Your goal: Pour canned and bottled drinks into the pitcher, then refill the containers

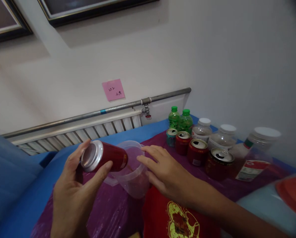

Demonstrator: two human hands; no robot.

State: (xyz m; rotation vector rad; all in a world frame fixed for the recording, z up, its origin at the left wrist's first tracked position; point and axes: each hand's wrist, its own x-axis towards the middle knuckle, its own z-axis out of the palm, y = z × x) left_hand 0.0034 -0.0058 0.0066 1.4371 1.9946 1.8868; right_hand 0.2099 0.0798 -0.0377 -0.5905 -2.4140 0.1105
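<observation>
My left hand (72, 193) grips a red drink can (105, 156), tipped on its side with its mouth over a clear plastic cup (133, 175). A thin stream of dark liquid runs from the can into the cup. My right hand (163, 170) rests against the cup's right side with fingers stretched out, steadying it. The cup stands on a purple plastic sheet (113, 215).
Three opened red cans (197, 152) and a teal can (171, 136) stand in a row at right, with two green bottles (180, 120) and several clear white-capped bottles (222, 135) behind. A red bag (177, 218) lies in front. A radiator (88, 132) and pipe run along the wall.
</observation>
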